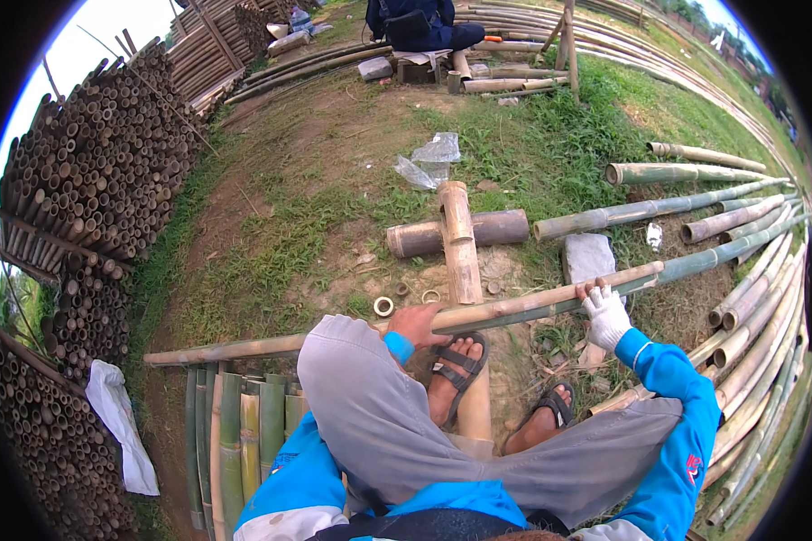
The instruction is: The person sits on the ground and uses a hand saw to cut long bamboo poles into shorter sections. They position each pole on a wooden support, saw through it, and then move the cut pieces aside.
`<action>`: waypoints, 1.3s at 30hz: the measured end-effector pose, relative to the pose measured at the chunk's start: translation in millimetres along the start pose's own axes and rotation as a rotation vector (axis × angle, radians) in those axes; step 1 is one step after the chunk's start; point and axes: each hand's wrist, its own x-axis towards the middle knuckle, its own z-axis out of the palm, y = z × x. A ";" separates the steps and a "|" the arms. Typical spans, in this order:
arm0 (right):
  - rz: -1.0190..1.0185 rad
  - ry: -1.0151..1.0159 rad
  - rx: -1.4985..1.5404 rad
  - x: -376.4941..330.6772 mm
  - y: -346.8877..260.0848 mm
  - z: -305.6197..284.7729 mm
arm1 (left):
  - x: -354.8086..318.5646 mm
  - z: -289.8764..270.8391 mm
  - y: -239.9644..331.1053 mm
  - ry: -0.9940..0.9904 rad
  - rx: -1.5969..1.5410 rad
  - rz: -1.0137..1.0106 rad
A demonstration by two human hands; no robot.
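Note:
A long, pale tan bamboo pole (532, 298) lies across in front of my knees, with its left stretch passing behind my left knee. My bare left hand (415, 326) is closed round it just right of that knee, the fingertips partly hidden. Farther right, my right hand (605, 317), in a white glove with bare fingertips, bends its fingers over the same pole near its right end. A green bamboo pole (704, 261) runs just beneath and beyond it to the right. Under the tan pole, a notched upright bamboo piece (461, 257) crosses a thick brown bamboo log (505, 227).
Cut bamboo rings (383, 307) and a grey stone block (589, 259) lie nearby. Green bamboo lengths (229, 433) stand at my left. Many poles (758, 316) fan out at right. Bamboo stacks (99, 153) rise at left. A person (415, 25) sits at the far side.

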 end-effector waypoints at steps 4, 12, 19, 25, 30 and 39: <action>0.002 -0.026 -0.015 4.1 -3.9 -2.6 | -2.2 4.9 -11.1 0.005 0.025 0.023; 0.000 -0.029 0.015 4.1 0.6 0.8 | -1.5 7.0 -10.4 0.012 0.029 0.024; -0.011 -0.011 -0.006 2.5 0.8 1.5 | -0.6 4.8 -8.4 -0.005 0.052 0.019; -0.034 0.043 0.001 -1.2 1.8 -0.2 | -0.9 -7.4 8.8 -0.034 0.032 -0.027; -0.047 0.073 0.027 2.7 -1.8 -2.2 | -3.7 -4.7 -1.2 -0.006 0.010 0.002; -0.093 0.165 0.017 2.1 2.8 4.8 | 2.4 -0.3 0.2 -0.062 0.071 -0.076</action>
